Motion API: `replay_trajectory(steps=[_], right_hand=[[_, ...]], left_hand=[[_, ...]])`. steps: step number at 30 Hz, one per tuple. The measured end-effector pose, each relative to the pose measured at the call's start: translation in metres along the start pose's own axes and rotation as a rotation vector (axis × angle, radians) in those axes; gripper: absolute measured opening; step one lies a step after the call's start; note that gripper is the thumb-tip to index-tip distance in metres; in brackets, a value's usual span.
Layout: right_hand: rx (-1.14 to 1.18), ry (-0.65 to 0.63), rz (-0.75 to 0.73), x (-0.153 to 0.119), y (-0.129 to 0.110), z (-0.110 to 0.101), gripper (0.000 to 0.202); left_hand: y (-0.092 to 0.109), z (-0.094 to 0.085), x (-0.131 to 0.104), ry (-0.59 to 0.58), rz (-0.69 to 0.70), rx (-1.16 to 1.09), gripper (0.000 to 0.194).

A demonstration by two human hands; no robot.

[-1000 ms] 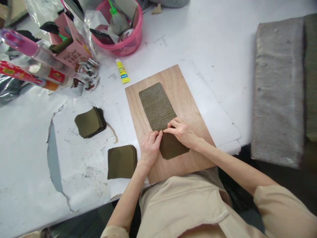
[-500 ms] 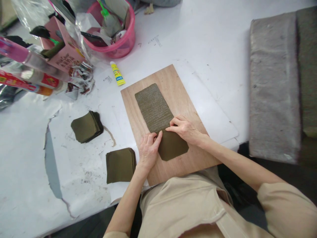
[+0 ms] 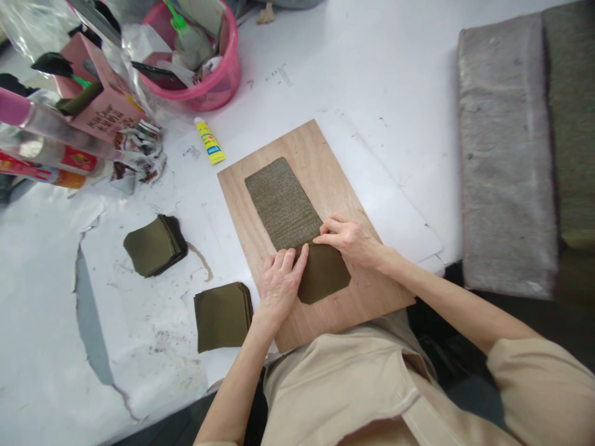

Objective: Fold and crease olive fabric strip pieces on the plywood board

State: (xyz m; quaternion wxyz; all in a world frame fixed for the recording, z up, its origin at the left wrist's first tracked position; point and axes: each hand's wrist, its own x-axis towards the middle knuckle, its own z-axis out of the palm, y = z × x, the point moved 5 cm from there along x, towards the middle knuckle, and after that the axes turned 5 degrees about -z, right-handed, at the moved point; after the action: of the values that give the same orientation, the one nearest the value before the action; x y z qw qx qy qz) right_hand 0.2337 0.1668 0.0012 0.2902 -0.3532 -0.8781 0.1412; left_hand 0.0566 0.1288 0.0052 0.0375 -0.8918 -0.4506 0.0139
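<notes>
An olive-green fabric piece [image 3: 323,275] with cut corners lies on a thin wooden board [image 3: 302,329]. Its upper edge meets a longer, grey-green textured strip [image 3: 282,201], and whether the two are one piece I cannot tell. My left hand [image 3: 281,279] rests on the board and fabric at the left end of this join, thumb stretched along it and fingers laid down. At the join's right part, my right hand [image 3: 351,240] has its thumb and bent fingers close together on the fabric edge. The fingertips partly cover the join.
Two stacks of olive pieces, an upper stack [image 3: 151,246] and a lower stack [image 3: 222,317], lie left of the board. A yellow glue tube [image 3: 210,141], pink basket [image 3: 218,87], pink box [image 3: 100,114] and bottles [image 3: 60,130] stand beyond. Folded grey material [image 3: 506,155] sits at right.
The whole view has shifted slightly. My right hand has moved a little to the right along the join; my left hand stays at the join with its thumb on it.
</notes>
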Motion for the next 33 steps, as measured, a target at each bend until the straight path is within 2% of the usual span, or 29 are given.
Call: replay_trajectory(steps=[6, 15, 24, 33], right_hand=[[0.018, 0.003, 0.033, -0.006, 0.005, 0.000, 0.029], [-0.041, 0.013, 0.033, -0.008, 0.007, -0.002, 0.031], [-0.027, 0.031, 0.044, -0.011, 0.010, -0.004, 0.026], [-0.057, 0.015, 0.017, -0.013, 0.009, -0.003, 0.028]], left_hand=[[0.002, -0.003, 0.004, -0.008, 0.054, -0.036, 0.051], [0.005, -0.006, 0.016, -0.095, 0.082, -0.024, 0.053], [0.009, -0.007, 0.020, -0.054, 0.087, -0.071, 0.055], [0.012, -0.010, 0.029, -0.149, 0.082, -0.051, 0.056]])
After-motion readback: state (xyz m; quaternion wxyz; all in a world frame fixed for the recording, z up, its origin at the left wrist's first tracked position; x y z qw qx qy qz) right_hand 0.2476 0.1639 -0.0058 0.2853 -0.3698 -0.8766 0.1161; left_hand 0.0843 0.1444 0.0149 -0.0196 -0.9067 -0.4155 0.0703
